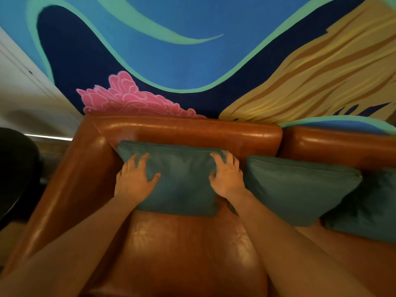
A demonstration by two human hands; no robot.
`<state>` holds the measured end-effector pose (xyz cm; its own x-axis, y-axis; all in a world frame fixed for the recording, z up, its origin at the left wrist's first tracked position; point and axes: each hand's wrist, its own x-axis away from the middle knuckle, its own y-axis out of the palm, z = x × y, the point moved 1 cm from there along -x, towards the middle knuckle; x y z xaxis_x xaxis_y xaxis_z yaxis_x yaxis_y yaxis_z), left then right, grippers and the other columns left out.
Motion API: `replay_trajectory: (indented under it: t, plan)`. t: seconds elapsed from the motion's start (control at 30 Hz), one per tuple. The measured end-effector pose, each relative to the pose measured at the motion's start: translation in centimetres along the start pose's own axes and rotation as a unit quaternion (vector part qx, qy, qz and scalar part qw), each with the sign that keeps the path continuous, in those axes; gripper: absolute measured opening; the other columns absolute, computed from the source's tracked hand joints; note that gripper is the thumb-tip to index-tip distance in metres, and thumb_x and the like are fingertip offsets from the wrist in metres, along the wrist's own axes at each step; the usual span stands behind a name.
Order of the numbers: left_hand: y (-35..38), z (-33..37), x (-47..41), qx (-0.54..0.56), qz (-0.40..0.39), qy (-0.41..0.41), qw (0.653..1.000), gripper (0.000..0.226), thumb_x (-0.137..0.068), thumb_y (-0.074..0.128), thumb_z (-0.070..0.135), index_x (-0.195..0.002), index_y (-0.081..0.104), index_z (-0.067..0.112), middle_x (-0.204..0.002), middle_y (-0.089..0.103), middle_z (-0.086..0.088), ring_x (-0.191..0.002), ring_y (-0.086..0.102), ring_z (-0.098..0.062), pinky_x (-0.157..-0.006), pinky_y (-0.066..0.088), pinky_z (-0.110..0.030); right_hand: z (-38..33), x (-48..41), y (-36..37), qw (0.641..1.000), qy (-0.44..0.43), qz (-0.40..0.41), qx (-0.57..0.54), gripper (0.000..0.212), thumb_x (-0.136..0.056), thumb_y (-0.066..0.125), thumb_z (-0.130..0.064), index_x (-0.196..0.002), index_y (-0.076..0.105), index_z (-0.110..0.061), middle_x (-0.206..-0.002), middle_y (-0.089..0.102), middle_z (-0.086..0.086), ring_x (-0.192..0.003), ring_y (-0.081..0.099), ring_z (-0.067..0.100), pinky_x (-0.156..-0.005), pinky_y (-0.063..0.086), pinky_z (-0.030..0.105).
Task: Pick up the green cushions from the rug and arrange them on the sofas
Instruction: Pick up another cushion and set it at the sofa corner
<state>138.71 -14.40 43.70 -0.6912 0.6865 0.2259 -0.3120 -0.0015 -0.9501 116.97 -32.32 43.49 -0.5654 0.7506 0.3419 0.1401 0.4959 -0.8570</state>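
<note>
What I can't make out from here
Toward the right edge of the sofa [182,243], the third green cushion [368,213] runs out of frame; beyond the left armrest [70,179], a dark shape [17,172] stays unidentifiable.

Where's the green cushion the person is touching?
Head view: the green fabric cushion leans on the backrest at the left end of the brown leather sofa, left hand and right hand resting on it; a second green cushion sits right of it.
</note>
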Motion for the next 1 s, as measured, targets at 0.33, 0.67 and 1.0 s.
replay_trajectory:
  t: [0.33,0.67,1.0]
  plan:
    - [-0.5,2.8,11.6,0.030,0.040,-0.078,0.996,0.083,-0.095,0.060,0.061,-0.163,0.027,0.026,-0.168,0.025,-0.013,-0.154,0.027,-0.034,-0.120,0.030,-0.056,1.4,6.4,-2.7,0.996,-0.092,-0.020,0.004,0.069,-0.106,0.060,-0.031,-0.167,0.028,-0.034,-0.174,0.017,0.008,-0.160,0.016,0.035,-0.124,0.032,0.059]
    - [1.4,4.4,29.5,0.074,0.068,-0.209,0.973,0.080,-0.099,0.053,0.064,-0.165,0.021,0.031,-0.171,0.020,-0.010,-0.156,0.022,-0.034,-0.122,0.028,-0.057,2.4,16.1,-1.9,0.974,-0.204,-0.086,0.053,0.071,-0.105,0.060,-0.035,-0.168,0.026,-0.032,-0.170,0.022,0.009,-0.158,0.019,0.035,-0.122,0.034,0.059]
    - [4.3,-3.2,44.9,0.097,0.039,-0.332,0.938,0.081,-0.098,0.051,0.067,-0.164,0.021,0.032,-0.170,0.021,-0.010,-0.154,0.025,-0.036,-0.121,0.030,-0.058,-2.2,25.7,4.7,0.945,-0.269,-0.164,0.087,0.072,-0.103,0.060,-0.038,-0.166,0.026,-0.032,-0.164,0.029,0.008,-0.154,0.025,0.036,-0.118,0.036,0.061]
